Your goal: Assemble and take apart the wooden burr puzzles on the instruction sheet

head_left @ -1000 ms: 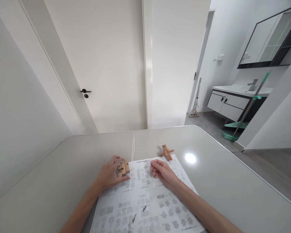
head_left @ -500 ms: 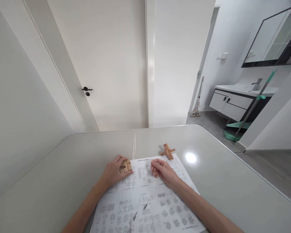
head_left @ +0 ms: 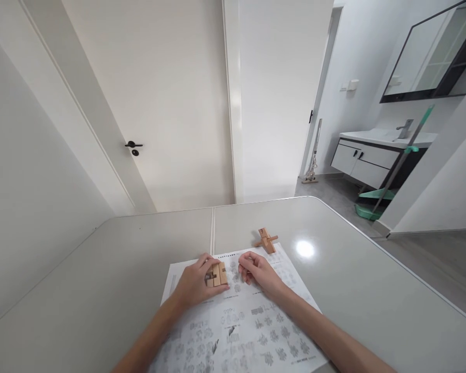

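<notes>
My left hand (head_left: pixel 196 284) is wrapped round a squarish wooden block puzzle (head_left: pixel 217 274) made of notched sticks, thumb on its near side and fingers over its far side. A dark gap shows among its pieces. The puzzle is over the upper part of a printed instruction sheet (head_left: pixel 233 331) with rows of grey diagrams. To its right, my right hand (head_left: pixel 258 270) rests above the sheet with fingers curled together; whether anything small is inside them is hidden. Beyond that hand, a cross-shaped wooden puzzle assembly (head_left: pixel 266 240) lies at the sheet's far edge, touching neither hand.
A pale grey table (head_left: pixel 81 295) with a seam and rounded far corners carries everything; a bright light reflection shows on its right. Past it stand a white door (head_left: pixel 171 103), a mop (head_left: pixel 314 160), a washbasin cabinet (head_left: pixel 368 158) and a green dustpan (head_left: pixel 367 212).
My left hand has moved right with the block puzzle, from the sheet's far left corner to over the sheet, closer to my right hand. The camera view has shifted slightly.
</notes>
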### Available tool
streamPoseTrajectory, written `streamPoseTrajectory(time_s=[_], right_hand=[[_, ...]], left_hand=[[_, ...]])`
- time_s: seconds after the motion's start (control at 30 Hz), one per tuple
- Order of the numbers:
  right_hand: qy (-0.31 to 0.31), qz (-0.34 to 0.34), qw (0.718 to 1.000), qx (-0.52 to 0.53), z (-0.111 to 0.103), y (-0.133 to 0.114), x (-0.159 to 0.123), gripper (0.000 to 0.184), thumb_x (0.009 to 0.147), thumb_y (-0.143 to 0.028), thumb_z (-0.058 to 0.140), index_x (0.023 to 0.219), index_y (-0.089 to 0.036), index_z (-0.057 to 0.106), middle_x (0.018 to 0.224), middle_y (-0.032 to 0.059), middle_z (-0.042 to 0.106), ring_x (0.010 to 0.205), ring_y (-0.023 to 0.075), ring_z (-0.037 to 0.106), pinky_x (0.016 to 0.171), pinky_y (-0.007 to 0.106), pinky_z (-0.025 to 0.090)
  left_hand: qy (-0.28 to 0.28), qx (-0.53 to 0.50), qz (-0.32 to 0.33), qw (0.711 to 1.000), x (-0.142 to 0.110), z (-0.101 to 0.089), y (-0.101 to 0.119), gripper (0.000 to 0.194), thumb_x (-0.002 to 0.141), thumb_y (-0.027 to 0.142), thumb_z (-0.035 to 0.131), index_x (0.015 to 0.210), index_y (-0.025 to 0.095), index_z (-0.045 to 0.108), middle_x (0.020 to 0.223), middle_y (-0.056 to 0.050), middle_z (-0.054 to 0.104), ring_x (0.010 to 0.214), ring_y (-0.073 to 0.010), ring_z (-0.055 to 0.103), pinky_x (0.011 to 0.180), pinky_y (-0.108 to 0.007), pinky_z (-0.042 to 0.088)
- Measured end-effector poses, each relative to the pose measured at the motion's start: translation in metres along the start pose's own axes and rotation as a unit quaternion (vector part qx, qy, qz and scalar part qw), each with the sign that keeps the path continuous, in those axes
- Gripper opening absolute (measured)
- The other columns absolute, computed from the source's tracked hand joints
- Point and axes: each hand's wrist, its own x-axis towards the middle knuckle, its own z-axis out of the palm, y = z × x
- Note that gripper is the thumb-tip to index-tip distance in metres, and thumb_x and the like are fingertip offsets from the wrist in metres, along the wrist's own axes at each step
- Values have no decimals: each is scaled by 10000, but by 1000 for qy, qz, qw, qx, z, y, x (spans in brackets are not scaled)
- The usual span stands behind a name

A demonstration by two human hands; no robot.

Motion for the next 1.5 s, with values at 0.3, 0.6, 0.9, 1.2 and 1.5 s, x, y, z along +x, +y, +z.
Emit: streamPoseTrajectory(time_s=[0.3, 0.6, 0.9, 1.2, 1.5], right_hand=[[-21, -121, 962, -244, -6, 2, -6, 299, 884, -525, 641, 875, -229, 675, 734, 18, 649, 635, 173, 540, 578, 273, 395], [-93, -152, 898, -402, -9, 7, -10, 304, 758, -387, 787, 993, -262, 640, 840, -3, 617, 608, 149, 508, 580, 273, 375], [-79, -190, 849, -487, -3, 9, -12, 184, 767, -294, 735, 836, -239, 575, 763, -23, 601, 583, 135, 489, 574, 262, 338], [37, -117, 936, -329, -2, 7, -8, 186, 884, -404, 616, 887, -224, 570, 725, -5, 662, 552, 159, 589, 534, 272, 407], [-22, -33, 995, -90, 1, 0, -5, 311, 847, -459, 695, 993, -221, 555, 889, 2, 660, 519, 97, 565, 446, 220, 354]], left_hand=[[-9, -73, -17, 997, -2, 21, 12, 569, 618, 569, 837, 1093, 304, 673, 1077, -55, 625, 734, -217, 610, 654, -296, 443], [-65, 12, 4, 998, -6, -1, -4, 566, 660, 604, 793, 1113, 294, 659, 1143, -54, 593, 723, -200, 622, 641, -294, 430], [-74, -11, 14, 997, -8, -9, -5, 529, 664, 553, 799, 1104, 293, 660, 1080, -43, 617, 713, -187, 586, 636, -289, 418], [-49, 23, 18, 998, -8, -13, -9, 446, 748, 478, 749, 1104, 257, 599, 831, 26, 619, 629, -138, 548, 631, -254, 423], [9, 59, 29, 998, -8, -9, -11, 511, 745, 495, 765, 1148, 238, 584, 958, -11, 630, 585, -124, 502, 590, -255, 419]])
